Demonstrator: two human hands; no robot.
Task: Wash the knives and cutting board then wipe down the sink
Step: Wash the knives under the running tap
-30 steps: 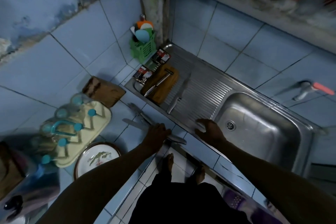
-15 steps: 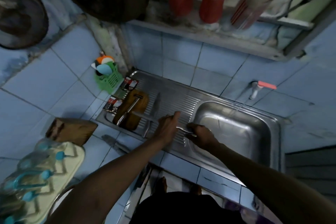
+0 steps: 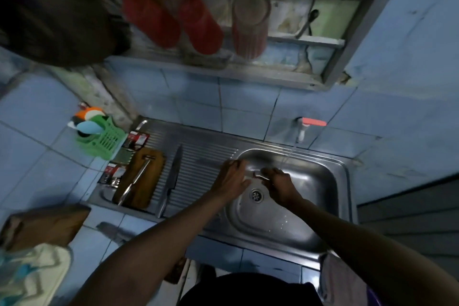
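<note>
My left hand [image 3: 231, 180] and my right hand [image 3: 279, 187] meet over the steel sink basin [image 3: 310, 206], both closed on a small knife [image 3: 255, 174] held level between them. My right hand has the handle end and my left covers the blade end. A thin stream of water [image 3: 288, 156] falls from the red-handled tap [image 3: 304, 128] beside my right hand. A wooden cutting board [image 3: 149, 182] lies at the left end of the drainboard with a metal-handled knife [image 3: 135, 181] on it. A long knife [image 3: 172, 179] rests on the ribbed drainboard next to it.
A green basket [image 3: 105, 138] of utensils stands in the tiled corner. A second wooden board [image 3: 42, 226] and a blurred knife [image 3: 109, 228] lie on the blue tile counter at the left. Red cups [image 3: 201, 25] hang on a shelf overhead. The drain [image 3: 256, 195] is open.
Both hands carried the small knife from the counter's front edge across the drainboard to over the basin. Water now runs from the tap. The view has tilted up toward the wall.
</note>
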